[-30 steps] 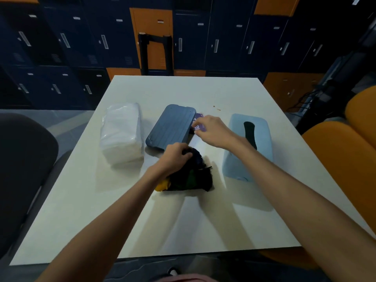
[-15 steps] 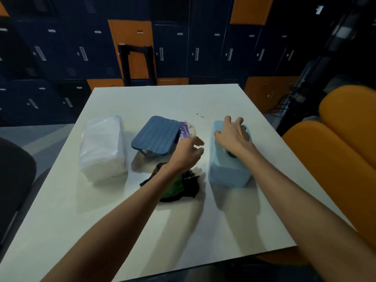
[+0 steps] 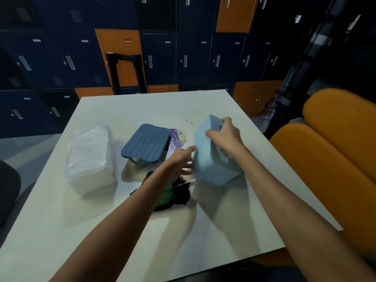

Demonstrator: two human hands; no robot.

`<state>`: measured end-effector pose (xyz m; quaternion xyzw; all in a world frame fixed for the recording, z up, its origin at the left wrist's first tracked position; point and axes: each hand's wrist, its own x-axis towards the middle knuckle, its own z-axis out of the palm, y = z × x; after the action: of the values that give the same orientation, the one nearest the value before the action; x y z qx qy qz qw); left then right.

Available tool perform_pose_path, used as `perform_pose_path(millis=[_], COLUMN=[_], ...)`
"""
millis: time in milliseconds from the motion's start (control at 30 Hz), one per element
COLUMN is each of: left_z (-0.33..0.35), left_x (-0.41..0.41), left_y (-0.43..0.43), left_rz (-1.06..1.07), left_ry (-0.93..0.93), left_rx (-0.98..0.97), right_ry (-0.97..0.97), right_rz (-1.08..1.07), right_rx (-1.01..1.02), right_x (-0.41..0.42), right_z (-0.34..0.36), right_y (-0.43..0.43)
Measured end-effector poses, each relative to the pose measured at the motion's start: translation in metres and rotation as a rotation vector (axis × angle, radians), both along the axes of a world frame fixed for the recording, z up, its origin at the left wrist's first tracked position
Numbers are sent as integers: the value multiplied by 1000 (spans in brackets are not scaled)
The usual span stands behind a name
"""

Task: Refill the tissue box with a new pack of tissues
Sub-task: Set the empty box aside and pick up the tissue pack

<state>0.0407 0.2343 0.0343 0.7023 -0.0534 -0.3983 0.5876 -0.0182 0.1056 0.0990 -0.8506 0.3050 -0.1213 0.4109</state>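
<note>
The light blue tissue box (image 3: 205, 157) is tipped up on its right edge at the table's middle right, its slotted top facing right. My right hand (image 3: 225, 135) grips it across the top, fingers curled over the upper edge. My left hand (image 3: 181, 161) reaches toward the box's left side with fingers extended, its fingertips at or near that side. A new pack of white tissues in clear wrap (image 3: 89, 157) lies at the left. The dark blue ribbed lid (image 3: 145, 145) lies between them, resting on a purple empty wrapper (image 3: 175, 141).
The white table (image 3: 142, 106) carries a crumpled black, green and yellow cloth (image 3: 175, 192) under my left forearm. Orange chairs (image 3: 335, 151) stand close on the right, a dark chair (image 3: 8, 192) at the left. Blue and orange lockers line the back.
My right hand has gripped the tissue box and tilted it up off its base toward the left. My left hand has moved right from the cloth toward the box's side.
</note>
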Motion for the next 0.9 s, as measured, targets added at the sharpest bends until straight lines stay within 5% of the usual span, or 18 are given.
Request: perform_pose_path(millis=[100,267,667,900], left_z=[15,48,56,27], left_x=[10,28,28,31], left_y=[4,6,-36,-45], left_rz=[-5,-37,-292,-480], left_ry=[167,123,-717,-1234], left_rx=[-168,-313,76,503], right_ry=[-157,-278,-120,24], right_rz=[-57,-56,-82,-103], right_rx=[241,629,717,641], right_x=[0,-3,-21,-28], right_z=[12,16,-20,-47], right_y=[-13,-26,-58,-62])
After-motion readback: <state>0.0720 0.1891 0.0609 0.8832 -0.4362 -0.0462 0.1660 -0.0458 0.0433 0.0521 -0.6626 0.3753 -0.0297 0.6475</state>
